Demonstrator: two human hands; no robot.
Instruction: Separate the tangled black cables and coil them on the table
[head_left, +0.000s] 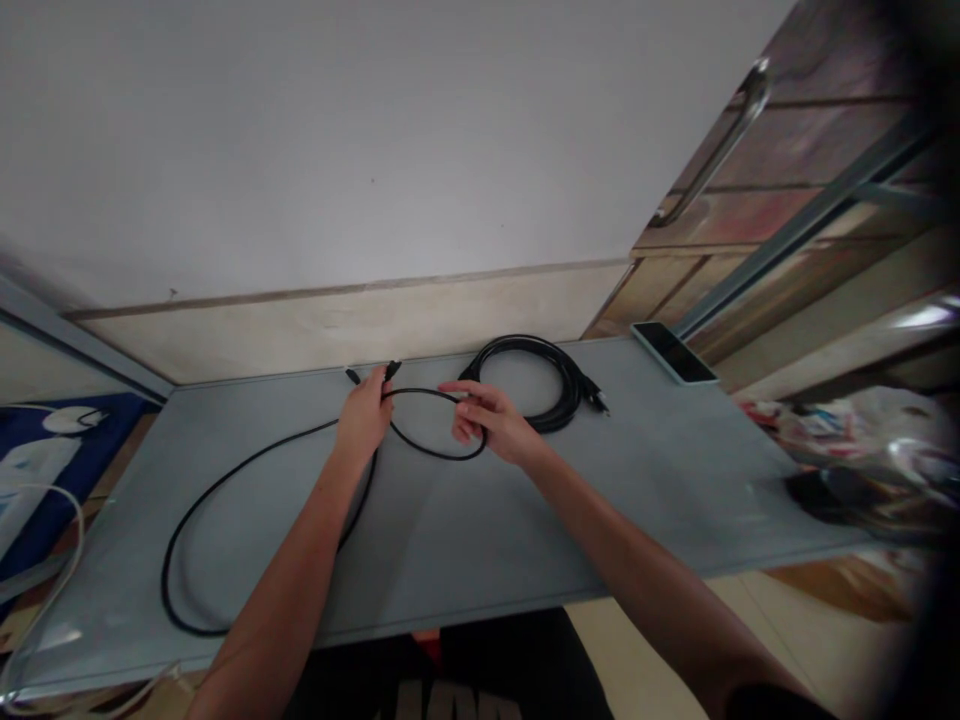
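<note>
A thin black cable (247,462) lies in a wide loop on the grey table (465,530) and runs up into my left hand (365,412). That hand is closed on the cable, with its dark connector ends sticking out above the fingers. A smaller loop of the same cable stretches from there to my right hand (487,420), whose thumb and fingers pinch the loop's right side. Just behind and right of my right hand, a thicker coiled black cable (566,385) rests on the table, its plug ends pointing right.
A phone (675,355) lies at the table's back right corner. The wall (360,325) rises along the back edge. Plastic bags and clutter (870,430) stand beyond the right end. White cables (75,540) hang by the left edge, near a blue surface (112,430).
</note>
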